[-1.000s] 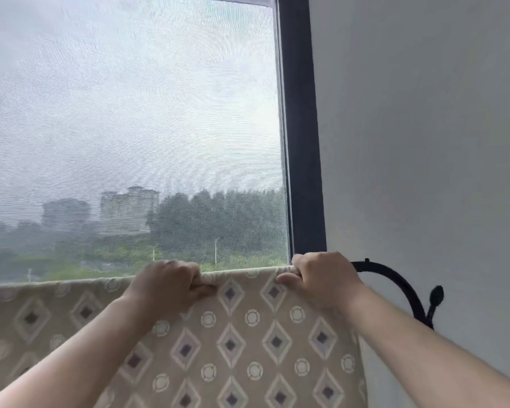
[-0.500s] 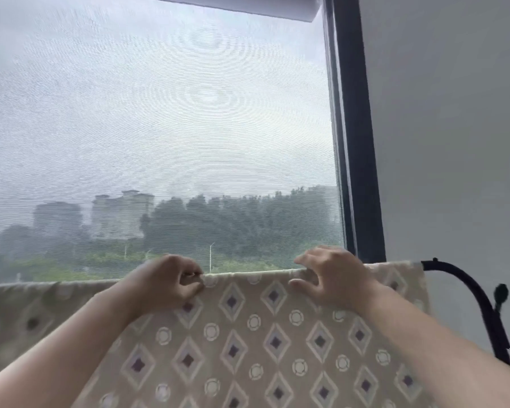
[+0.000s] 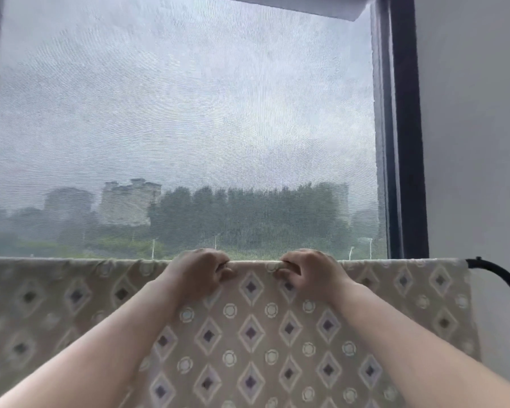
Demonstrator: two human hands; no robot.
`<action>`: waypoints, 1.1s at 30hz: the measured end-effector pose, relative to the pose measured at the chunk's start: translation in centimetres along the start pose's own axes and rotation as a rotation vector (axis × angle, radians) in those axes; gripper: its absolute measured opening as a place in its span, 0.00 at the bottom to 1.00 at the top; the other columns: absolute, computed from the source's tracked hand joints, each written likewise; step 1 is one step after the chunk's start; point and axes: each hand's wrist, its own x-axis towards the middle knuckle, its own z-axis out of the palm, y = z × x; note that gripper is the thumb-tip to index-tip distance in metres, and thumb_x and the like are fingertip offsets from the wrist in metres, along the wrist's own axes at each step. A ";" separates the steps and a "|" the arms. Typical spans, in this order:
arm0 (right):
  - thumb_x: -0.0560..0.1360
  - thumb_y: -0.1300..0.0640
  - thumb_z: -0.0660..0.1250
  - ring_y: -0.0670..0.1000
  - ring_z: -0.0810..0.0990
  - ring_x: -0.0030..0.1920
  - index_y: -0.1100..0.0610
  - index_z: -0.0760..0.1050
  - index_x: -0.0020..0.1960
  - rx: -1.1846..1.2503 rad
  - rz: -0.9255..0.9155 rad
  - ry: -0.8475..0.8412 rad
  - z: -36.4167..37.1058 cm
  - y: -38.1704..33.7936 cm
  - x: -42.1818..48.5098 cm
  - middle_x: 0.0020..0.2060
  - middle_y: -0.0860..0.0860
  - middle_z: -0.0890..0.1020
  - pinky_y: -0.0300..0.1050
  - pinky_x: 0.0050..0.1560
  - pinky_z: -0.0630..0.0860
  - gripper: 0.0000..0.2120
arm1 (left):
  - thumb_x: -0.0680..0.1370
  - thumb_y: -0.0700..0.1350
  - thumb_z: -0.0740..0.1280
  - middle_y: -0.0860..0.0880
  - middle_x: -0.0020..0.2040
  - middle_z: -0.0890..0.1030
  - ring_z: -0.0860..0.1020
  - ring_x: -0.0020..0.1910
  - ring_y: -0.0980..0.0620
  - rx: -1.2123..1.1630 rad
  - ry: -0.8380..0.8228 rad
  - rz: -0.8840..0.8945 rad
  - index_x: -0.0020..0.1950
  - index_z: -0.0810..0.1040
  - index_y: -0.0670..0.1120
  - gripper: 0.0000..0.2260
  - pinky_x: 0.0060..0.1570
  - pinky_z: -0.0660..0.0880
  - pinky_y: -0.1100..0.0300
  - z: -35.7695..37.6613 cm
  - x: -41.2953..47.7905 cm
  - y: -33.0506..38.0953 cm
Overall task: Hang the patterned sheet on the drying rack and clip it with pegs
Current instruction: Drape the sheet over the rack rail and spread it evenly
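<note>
Near the frame's lower centre, the left hand (image 3: 199, 272) and right hand (image 3: 308, 270) each curled their fingers over the patterned sheet's (image 3: 248, 334) top fold, gripping it close together.

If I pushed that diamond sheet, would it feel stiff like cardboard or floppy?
Probably floppy: the patterned sheet folds over the top and hangs down. It likely bunches easily: the left hand and right hand pinch its top edge. It might slide along the rack, as nothing clips it.

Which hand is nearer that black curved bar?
The right hand: it grips the top edge of the patterned sheet on the side toward the black curved bar; the left hand grips farther away.
</note>
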 end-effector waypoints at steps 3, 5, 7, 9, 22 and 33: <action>0.78 0.46 0.64 0.45 0.73 0.37 0.48 0.69 0.36 -0.003 0.026 -0.021 -0.5 -0.4 0.0 0.34 0.42 0.75 0.43 0.39 0.66 0.14 | 0.79 0.49 0.62 0.52 0.44 0.81 0.79 0.43 0.50 0.064 -0.021 0.026 0.44 0.75 0.48 0.08 0.41 0.70 0.57 -0.5 -0.3 0.1; 0.78 0.46 0.64 0.47 0.74 0.38 0.51 0.70 0.37 -0.016 0.037 0.001 -0.5 -0.4 -0.2 0.34 0.43 0.76 0.45 0.40 0.67 0.13 | 0.78 0.48 0.63 0.52 0.44 0.81 0.78 0.42 0.50 0.077 -0.049 0.020 0.44 0.75 0.49 0.05 0.41 0.70 0.58 -0.8 -0.6 -0.6; 0.77 0.47 0.63 0.47 0.75 0.38 0.53 0.72 0.39 -0.035 0.045 0.034 -0.4 -0.2 -0.5 0.35 0.43 0.76 0.45 0.41 0.66 0.12 | 0.77 0.47 0.63 0.53 0.42 0.80 0.78 0.42 0.51 0.072 -0.048 -0.019 0.43 0.75 0.50 0.04 0.40 0.69 0.59 -1.3 -1.4 -1.9; 0.77 0.45 0.62 0.46 0.74 0.38 0.52 0.72 0.39 -0.036 0.061 0.061 -0.3 0.2 -0.7 0.35 0.42 0.76 0.44 0.41 0.65 0.13 | 0.77 0.48 0.63 0.56 0.39 0.79 0.77 0.40 0.53 0.020 -0.039 -0.074 0.40 0.73 0.51 0.07 0.39 0.68 0.59 -2.0 -2.8 -3.8; 0.76 0.40 0.63 0.49 0.77 0.43 0.51 0.77 0.44 -0.046 0.211 0.128 1.4 -5.8 0.3 0.39 0.44 0.79 0.44 0.43 0.69 0.14 | 0.73 0.60 0.66 0.56 0.34 0.81 0.79 0.36 0.58 -0.146 0.017 -0.218 0.41 0.79 0.55 0.10 0.39 0.75 0.58 -6.4 -7.5 -16.2; 0.79 0.46 0.60 0.50 0.77 0.40 0.50 0.73 0.39 -0.048 0.080 -0.061 5.9 -23.0 8.2 0.37 0.46 0.79 0.46 0.43 0.73 0.13 | 0.77 0.55 0.67 0.55 0.43 0.82 0.78 0.39 0.54 -0.160 0.061 0.026 0.49 0.78 0.53 0.07 0.42 0.73 0.58 -5.7 -7.8 -18.5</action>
